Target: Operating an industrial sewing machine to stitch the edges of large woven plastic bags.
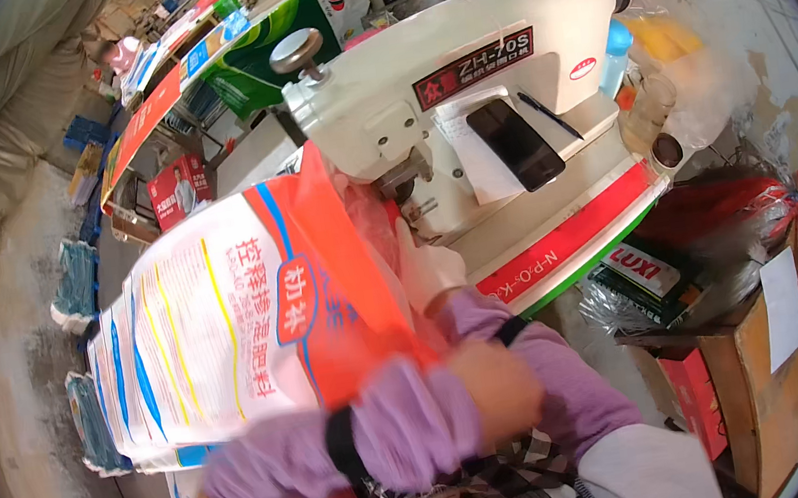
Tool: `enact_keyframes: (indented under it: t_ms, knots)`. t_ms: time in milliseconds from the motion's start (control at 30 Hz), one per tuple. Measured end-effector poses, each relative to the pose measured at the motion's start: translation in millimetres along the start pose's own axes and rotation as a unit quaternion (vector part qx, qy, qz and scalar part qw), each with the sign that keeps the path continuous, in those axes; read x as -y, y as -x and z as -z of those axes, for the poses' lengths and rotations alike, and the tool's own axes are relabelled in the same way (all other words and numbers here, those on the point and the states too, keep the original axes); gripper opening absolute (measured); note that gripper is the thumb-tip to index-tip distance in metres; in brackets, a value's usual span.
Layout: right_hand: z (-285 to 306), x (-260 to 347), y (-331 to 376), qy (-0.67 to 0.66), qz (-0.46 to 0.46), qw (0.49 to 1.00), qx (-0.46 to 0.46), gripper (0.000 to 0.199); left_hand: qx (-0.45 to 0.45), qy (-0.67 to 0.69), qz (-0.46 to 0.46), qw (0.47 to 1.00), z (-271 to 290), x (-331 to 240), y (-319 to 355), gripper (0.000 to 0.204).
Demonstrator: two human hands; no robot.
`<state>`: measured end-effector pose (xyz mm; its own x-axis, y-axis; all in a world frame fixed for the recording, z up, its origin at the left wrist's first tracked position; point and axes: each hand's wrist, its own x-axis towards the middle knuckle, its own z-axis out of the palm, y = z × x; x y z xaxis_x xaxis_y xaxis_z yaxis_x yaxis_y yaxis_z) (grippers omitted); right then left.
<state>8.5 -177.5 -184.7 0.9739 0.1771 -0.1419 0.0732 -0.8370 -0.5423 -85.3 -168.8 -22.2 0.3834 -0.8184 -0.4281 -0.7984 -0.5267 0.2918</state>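
I judge the printed plastic sack (183,328), its red edge at the sewing machine (357,118), light, limp and slippery, best pinched there. Right hand (434,270) half-hidden, left hand (503,386) blurred: I can't tell their fingers' state.

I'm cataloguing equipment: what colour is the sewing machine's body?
The sewing machine is off-white, clearest in the head view.

Printed lettering shows as reddish characters (255,318) on a white-and-orange sack (163,330), and also on the black-and-red plate (473,69) of a cream sewing machine (539,14), the red strip (569,239) below it, a dark green package (640,283) and a red carton (180,190).
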Motion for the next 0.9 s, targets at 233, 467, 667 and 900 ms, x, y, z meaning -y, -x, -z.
enact_keyframes:
  t_ms: [233,467,667,900]
  knots:
    - [2,-43,126,-0.383,0.048,0.915,0.115,0.063,-0.024,0.211,0.031,0.977,-112,62,65,0.052]
    - [9,-55,112,-0.342,0.084,0.929,0.112,0.067,0.092,0.147,0.135,0.976,-88,-8,65,0.048]
    - [4,-5,101,0.048,0.039,0.997,0.049,0.075,0.077,0.055,0.049,0.994,-76,-9,46,0.035]
    - [-5,-1,69,0.175,0.127,0.976,0.000,0.078,0.165,-0.134,0.121,0.970,66,105,144,0.012]
